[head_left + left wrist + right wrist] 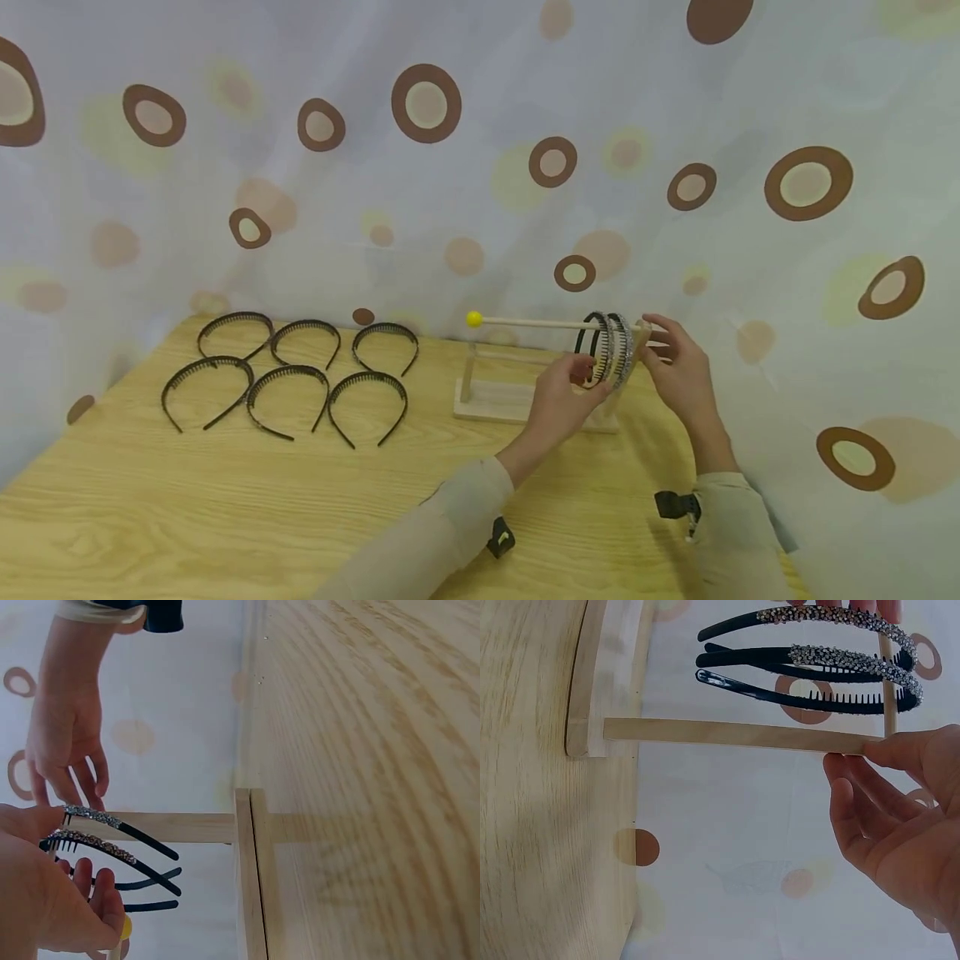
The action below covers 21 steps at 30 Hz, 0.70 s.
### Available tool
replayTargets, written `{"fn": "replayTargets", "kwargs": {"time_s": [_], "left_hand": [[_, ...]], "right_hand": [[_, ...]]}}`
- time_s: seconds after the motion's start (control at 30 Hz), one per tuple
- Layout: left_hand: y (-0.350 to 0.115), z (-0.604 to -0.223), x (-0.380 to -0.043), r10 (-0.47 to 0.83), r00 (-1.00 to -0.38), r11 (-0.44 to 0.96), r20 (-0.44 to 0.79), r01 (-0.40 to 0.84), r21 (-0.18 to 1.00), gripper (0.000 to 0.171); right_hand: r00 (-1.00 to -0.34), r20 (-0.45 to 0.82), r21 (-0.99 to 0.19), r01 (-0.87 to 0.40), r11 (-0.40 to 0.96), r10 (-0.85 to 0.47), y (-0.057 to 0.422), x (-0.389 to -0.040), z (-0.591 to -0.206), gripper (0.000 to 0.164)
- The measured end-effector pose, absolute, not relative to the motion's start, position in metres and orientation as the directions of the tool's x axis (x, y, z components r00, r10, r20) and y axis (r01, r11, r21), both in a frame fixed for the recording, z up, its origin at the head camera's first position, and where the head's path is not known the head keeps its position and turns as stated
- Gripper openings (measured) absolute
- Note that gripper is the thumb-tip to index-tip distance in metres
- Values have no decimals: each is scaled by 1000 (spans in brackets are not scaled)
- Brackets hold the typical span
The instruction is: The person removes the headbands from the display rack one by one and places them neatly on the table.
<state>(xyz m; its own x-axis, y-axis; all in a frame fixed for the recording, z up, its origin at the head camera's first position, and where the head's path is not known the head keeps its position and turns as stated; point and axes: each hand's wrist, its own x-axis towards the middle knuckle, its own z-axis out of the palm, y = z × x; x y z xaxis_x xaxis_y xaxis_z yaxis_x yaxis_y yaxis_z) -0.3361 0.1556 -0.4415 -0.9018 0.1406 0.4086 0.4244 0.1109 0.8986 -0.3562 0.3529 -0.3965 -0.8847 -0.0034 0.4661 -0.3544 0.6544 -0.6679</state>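
On the wooden stand (pixel 491 410), two black toothed headbands with silver glitter (pixel 832 656) hang on the thin rod (pixel 536 323), near its right end. My left hand (pixel 557 402) holds these headbands from the near left side, its thumb against the glitter and its fingers curled inside. At the rod's right end, my right hand (pixel 911 817) pinches the top of the wooden upright (pixel 727 735) between thumb and fingers. A yellow ball (pixel 474 319) caps the rod's left end. The left hand partly hides the headbands in the head view.
Several black toothed headbands (pixel 367 377) lie in two rows on the left of the wood-grain table (pixel 225 500). Behind the table and at its right hangs a white sheet (pixel 495 217) with brown ring patterns. A lower crossbar (pixel 510 357) runs across the stand.
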Motion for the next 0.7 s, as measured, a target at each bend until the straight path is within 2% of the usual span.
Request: {"fn": "replayTargets", "kwargs": {"time_s": [0.1, 0.43, 0.7], "left_hand": [[161, -439, -338, 127, -897, 116, 423, 437, 892, 37], [164, -427, -339, 81, -903, 8, 422, 424, 906, 32], [157, -415, -337, 85, -906, 57, 415, 420, 906, 32]], "right_hand": [[-883, 469, -675, -357, 645, 1, 353, -357, -396, 48], [-876, 481, -648, -367, 667, -14, 352, -356, -395, 49], [-872, 489, -651, -370, 663, -7, 352, -355, -396, 50]]}}
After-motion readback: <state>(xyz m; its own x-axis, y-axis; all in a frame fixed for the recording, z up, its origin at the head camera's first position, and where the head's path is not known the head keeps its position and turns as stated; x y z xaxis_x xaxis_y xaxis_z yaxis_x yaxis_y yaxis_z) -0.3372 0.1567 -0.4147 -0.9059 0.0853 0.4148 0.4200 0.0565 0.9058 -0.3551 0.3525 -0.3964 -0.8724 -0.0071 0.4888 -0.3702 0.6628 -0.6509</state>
